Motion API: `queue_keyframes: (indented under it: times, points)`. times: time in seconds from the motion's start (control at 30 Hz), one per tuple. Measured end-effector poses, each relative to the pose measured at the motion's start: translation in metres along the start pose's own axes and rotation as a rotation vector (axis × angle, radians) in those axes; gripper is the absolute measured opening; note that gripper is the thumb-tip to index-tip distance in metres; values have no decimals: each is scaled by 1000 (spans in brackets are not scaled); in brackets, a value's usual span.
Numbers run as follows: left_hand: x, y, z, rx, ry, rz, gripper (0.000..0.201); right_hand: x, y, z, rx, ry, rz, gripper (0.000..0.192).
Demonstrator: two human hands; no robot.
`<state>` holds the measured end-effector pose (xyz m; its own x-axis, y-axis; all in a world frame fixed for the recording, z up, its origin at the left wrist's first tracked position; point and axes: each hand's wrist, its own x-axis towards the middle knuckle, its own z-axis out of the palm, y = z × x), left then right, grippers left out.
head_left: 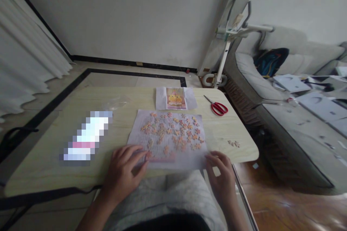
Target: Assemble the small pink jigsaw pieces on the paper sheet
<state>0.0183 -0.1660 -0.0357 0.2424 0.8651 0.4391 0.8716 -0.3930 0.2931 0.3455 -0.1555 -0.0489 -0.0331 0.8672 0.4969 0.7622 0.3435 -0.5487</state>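
Left hand presses spread, empty fingers on the paper sheet at the worktop's near edge; right hand, open-fingered, steadies its corner. Loose puzzle pieces lie on it, so slide the sheet flat and slowly.

— Where is the camera sitting?

— It is riding on the person's head, looking forward and down across the wooden table, with the near edge running just under the lens.

— How close is it getting?

— Close: the left hand and right hand are filling the lower frame, the lap showing beneath them.

— And farther off?

— It is facing the white wall, taking in the floor beyond the table and the sofa at the right. Only this one view is showing.
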Motion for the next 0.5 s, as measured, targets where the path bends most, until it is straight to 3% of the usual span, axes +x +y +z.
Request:
queue_keyframes:
  times: [0.2, 0.5]
  points:
    - [1, 0, 2, -1, 24, -10, 18, -12, 1, -10, -40, 103, -10, 15]
    - [-1, -1, 4, 6, 40, -7, 18, 31, 0, 8, -77, -23, 5, 18]
